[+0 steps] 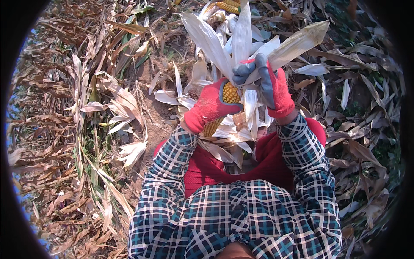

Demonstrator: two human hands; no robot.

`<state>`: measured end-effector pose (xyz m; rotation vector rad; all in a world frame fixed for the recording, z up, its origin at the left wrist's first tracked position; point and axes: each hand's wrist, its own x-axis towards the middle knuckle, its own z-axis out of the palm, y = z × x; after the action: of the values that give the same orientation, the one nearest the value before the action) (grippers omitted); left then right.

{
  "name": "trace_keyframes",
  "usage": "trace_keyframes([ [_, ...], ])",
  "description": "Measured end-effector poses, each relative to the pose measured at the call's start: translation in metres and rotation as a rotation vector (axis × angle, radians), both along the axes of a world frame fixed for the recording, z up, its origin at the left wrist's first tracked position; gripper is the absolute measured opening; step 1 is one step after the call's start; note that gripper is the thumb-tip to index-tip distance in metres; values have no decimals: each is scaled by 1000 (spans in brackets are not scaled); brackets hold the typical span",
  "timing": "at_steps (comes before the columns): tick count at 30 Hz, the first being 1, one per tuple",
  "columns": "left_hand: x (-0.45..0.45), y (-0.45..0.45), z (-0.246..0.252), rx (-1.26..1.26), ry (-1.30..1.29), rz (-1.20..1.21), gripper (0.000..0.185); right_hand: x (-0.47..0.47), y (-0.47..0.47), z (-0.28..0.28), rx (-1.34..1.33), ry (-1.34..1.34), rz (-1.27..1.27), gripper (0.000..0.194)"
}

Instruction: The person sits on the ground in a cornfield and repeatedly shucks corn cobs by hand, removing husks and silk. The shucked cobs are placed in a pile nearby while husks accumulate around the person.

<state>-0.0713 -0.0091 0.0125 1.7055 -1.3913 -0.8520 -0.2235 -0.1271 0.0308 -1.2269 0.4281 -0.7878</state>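
Observation:
Both hands wear red knit gloves with grey coated palms. My left hand [215,102] is wrapped around a yellow ear of corn [231,94], whose kernels show between thumb and fingers. My right hand [270,81] grips the pale dry husk [241,42] at the ear's far end, its fingers curled over the leaves. Several husk leaves fan outward beyond my hands, and one strip [250,102] hangs down beside the ear. Below my left wrist lies another yellow ear [212,128], partly covered by the glove.
More yellow corn [228,6] lies among husks at the top. Loose husks [233,132] are heaped between my red-clad legs [207,168]. Dry corn stalks and leaves [93,106] cover the ground on the left, beside a strip of bare soil [158,119]. Leaf litter [362,155] spreads along the right.

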Motion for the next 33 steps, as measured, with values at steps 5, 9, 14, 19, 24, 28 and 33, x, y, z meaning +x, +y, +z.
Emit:
trace_keyframes([
  [5, -6, 0, -9, -104, -77, -97, 67, -6, -15, 3, 464, -163, 335, 53],
  [9, 9, -8, -17, -238, -65, -46, 68, -11, -17, 6, 568, -226, 424, 53],
  [14, 56, -14, -15, -288, 340, 481, 62, -6, -4, 5, 224, 82, 30, 51],
  [19, 98, -1, -9, -480, 527, 723, 47, 5, 15, -5, -207, 538, 135, 62],
  [24, 96, 15, -4, -549, 888, 512, 44, 6, 24, -5, -421, 511, 197, 92],
  [28, 74, 6, 2, -553, 1370, 202, 55, 14, 37, -4, 39, 335, 417, 82],
  [33, 49, 2, -3, -385, 1335, 167, 58, 13, 58, -19, -17, 339, 536, 65],
])
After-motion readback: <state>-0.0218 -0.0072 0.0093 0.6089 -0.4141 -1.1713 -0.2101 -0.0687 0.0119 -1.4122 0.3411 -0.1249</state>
